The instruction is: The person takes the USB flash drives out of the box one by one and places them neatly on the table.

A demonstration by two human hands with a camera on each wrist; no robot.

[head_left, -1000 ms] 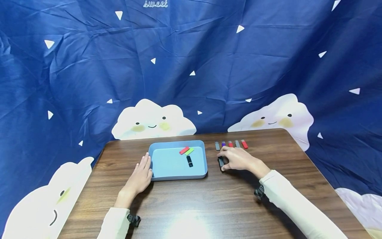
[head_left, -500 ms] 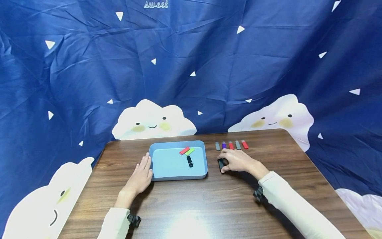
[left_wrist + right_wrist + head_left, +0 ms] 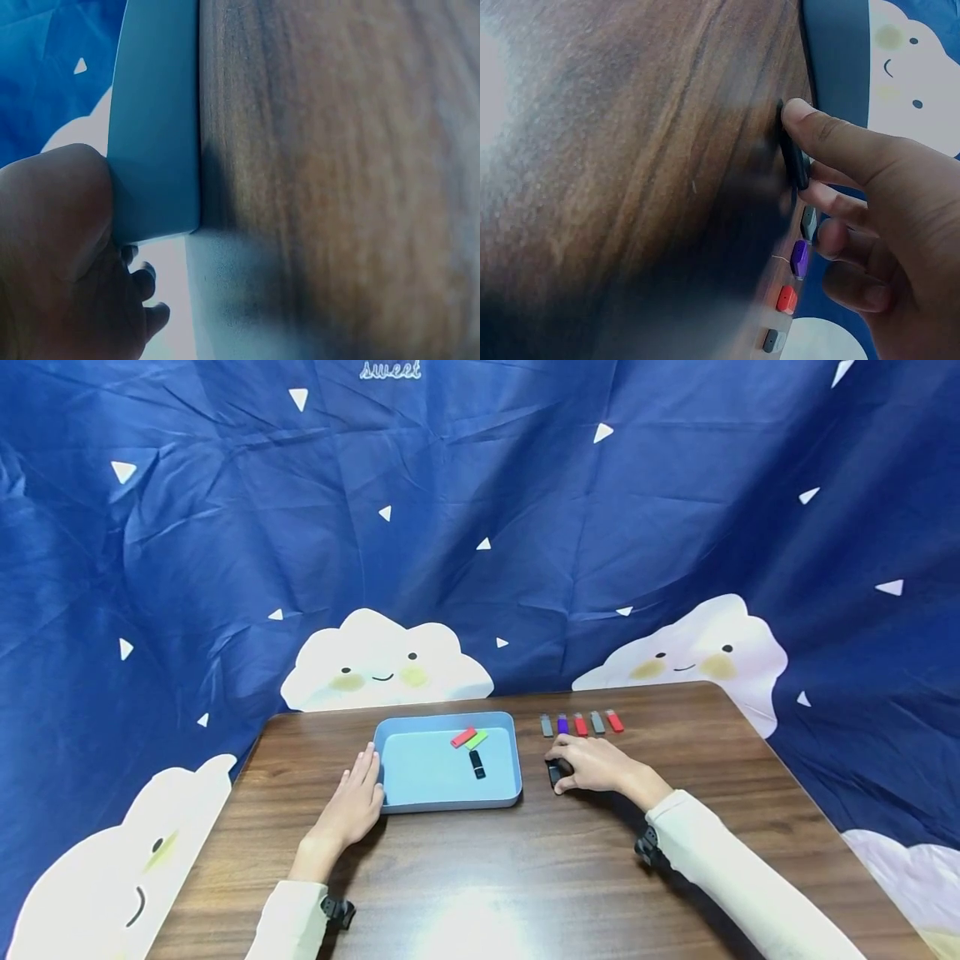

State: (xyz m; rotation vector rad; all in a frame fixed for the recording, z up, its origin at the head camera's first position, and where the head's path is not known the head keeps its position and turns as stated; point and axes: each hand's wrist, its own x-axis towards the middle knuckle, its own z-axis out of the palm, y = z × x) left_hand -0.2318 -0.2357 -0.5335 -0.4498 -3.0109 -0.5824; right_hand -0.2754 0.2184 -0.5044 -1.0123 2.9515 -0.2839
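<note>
My left hand lies with straight fingers against the left wall of a shallow blue tray; the tray's side fills the space beside the thumb in the left wrist view. Inside the tray are a red USB stick, a green USB stick partly under it and a black USB stick. Just right of the tray, my right hand pinches another black USB stick lengthwise between thumb and fingers, close over the tabletop.
Behind my right hand stands a row of several USB sticks: a grey one, a purple one, a red one, another grey one and another red one. The wooden table ends at a blue cloth backdrop.
My right hand has shifted slightly toward me with the black USB stick between its fingers. My left hand and the tray have stayed put.
</note>
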